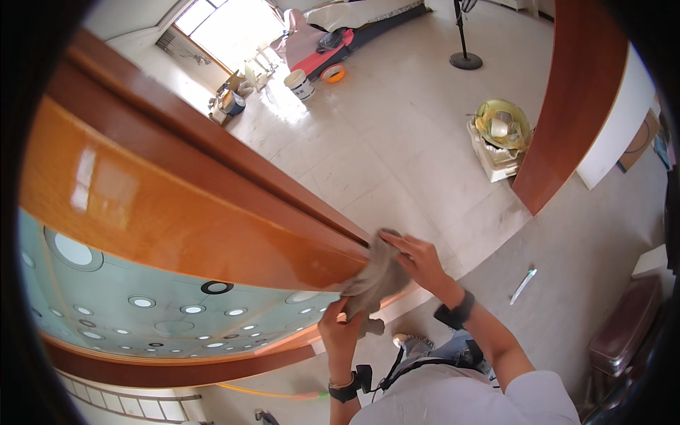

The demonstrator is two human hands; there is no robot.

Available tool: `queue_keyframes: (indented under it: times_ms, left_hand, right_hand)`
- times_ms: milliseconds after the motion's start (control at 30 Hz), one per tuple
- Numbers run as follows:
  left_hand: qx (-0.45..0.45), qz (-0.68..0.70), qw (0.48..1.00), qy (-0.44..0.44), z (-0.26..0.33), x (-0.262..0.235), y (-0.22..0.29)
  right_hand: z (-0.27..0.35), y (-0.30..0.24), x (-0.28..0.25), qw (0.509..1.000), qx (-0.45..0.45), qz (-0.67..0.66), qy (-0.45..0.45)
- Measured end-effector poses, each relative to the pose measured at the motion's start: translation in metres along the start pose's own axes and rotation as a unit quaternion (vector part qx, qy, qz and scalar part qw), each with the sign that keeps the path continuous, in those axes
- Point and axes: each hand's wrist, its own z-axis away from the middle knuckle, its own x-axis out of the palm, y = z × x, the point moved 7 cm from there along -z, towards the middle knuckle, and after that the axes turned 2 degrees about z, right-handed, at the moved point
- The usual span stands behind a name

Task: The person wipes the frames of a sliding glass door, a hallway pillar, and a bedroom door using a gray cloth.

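A grey-brown cloth (375, 283) is draped around the edge of a glossy brown wooden door frame (191, 227). My right hand (423, 263) is closed on the upper part of the cloth, its fingers pressed against it at the frame's inner face. Lower and to the left, my left hand (338, 331) pinches the cloth's other side, beside the patterned panel. Part of the cloth hangs down between my hands. Each wrist wears a dark strap with a small black box.
Left of me is a greenish panel (170, 312) with round patterns. Beyond the doorway stand a white bucket (299, 84), an orange basin (332, 73), a black stand (465, 60) and a crate (496, 159) topped with a yellowish bowl. A pen-like stick (523, 286) and a maroon padded seat (626, 326) are at right.
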Motion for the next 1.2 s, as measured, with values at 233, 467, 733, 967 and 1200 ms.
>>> queue_keyframes:
  times_ms: [233, 467, 733, 967, 1200]
  left_hand:
    - [-0.019, 0.033, 0.996, 0.078, 0.006, 0.0, -0.011]
    - [0.026, -0.111, 0.988, -0.104, 0.01, 0.109, -0.005]
    - [0.115, -0.074, 0.968, -0.211, -0.046, 0.212, 0.085]
    - [0.169, 0.034, 0.955, -0.242, -0.13, 0.299, 0.132]
    - [0.079, 0.06, 0.936, -0.338, -0.222, 0.389, 0.146]
  right_hand:
    - [-0.037, -0.032, 0.024, 0.993, -0.102, -0.04, 0.049]
    - [0.078, 0.148, 0.087, 0.976, 0.102, 0.065, -0.181]
    - [0.064, 0.173, -0.033, 0.968, 0.201, 0.057, -0.143]
    - [0.032, 0.247, -0.173, 0.915, 0.383, -0.013, 0.127]
    - [0.019, 0.361, -0.199, 0.81, 0.535, -0.216, 0.104]
